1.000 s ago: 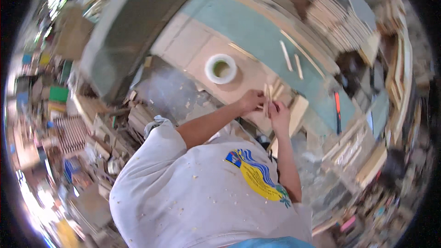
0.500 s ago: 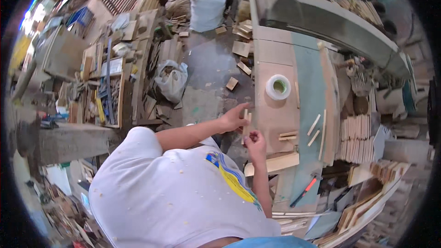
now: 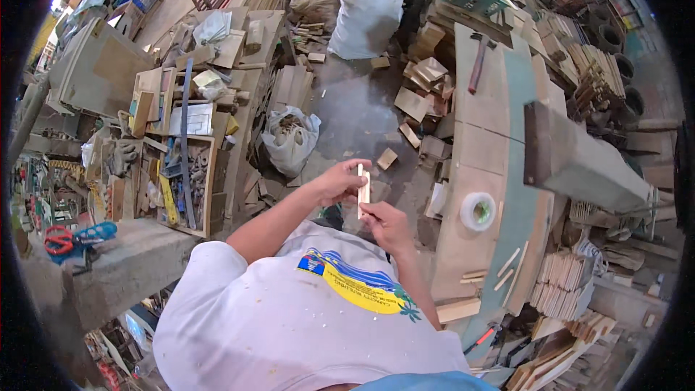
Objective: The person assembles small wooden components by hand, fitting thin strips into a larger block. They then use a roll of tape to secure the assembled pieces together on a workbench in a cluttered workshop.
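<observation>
In front of my chest, a short piece of pale wood [image 3: 363, 194] stands nearly upright between my two hands. My left hand [image 3: 340, 182] grips its upper part, thumb and fingers closed on it. Lower down, my right hand [image 3: 388, 226] pinches the bottom end of the same piece. The wood looks like a narrow block with a slot or two thin strips side by side; I cannot tell which. To the right, the workbench [image 3: 463, 239] carries a white round container [image 3: 468, 213] with green inside, plus several thin wooden sticks [image 3: 508, 262].
A wooden block [image 3: 459, 310] and a red-and-black handled tool [image 3: 481, 340] lie on the near bench. Farther off are a hammer [image 3: 478, 65] and a grey machine beam [image 3: 579, 156]. White sacks [image 3: 369, 11] and wood scraps [image 3: 413, 105] cover parts of the floor.
The view has turned, so the bench sits farther right and its far end with the hammer shows. My hands and the wood piece are now away from the bench edge, over the floor.
</observation>
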`<state>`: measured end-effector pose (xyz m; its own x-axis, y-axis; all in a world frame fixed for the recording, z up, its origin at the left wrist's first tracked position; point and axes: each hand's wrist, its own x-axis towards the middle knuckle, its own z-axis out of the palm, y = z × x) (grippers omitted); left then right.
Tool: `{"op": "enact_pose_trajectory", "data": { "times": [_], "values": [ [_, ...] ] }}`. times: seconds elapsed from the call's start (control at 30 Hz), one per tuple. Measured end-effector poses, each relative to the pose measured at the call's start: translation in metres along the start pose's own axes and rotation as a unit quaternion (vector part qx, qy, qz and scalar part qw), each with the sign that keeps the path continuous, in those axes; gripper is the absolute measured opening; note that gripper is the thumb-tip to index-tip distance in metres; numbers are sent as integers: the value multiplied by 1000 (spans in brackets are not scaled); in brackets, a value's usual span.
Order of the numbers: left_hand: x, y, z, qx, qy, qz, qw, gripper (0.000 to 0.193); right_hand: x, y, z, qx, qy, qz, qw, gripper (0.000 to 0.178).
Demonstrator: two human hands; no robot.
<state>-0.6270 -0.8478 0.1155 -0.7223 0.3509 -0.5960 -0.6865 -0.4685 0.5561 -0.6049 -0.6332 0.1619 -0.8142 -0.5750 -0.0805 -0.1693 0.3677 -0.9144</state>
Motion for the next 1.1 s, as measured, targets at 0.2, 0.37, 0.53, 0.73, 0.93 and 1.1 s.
{"op": "enact_pose_trajectory", "data": {
  "times": [0.2, 0.37, 0.53, 0.73, 0.93, 1.1],
  "values": [
    [21, 87, -49, 3, 40, 16, 999, 34, 115, -24, -8, 2, -63, -1, 998, 24],
    [60, 147, -58, -29, 52, 44, 997, 21, 198, -16, -33, -10, -52, 6, 999, 18],
    [156, 214, -66, -17, 31, 85, 996, 18, 300, 26, -77, 15, 11, 72, 997, 26],
    [265, 328, -26, 74, 17, 35, 997, 22, 402, 49, -173, 73, 29, 154, 985, 32],
    [348, 390, 23, 118, -54, -15, 991, 22, 446, 31, -238, -8, 135, 202, 970, 46],
    [392, 407, 63, 238, -93, -70, 964, 24, 459, 45, -251, -54, 217, 270, 937, 53]
  ]
}}
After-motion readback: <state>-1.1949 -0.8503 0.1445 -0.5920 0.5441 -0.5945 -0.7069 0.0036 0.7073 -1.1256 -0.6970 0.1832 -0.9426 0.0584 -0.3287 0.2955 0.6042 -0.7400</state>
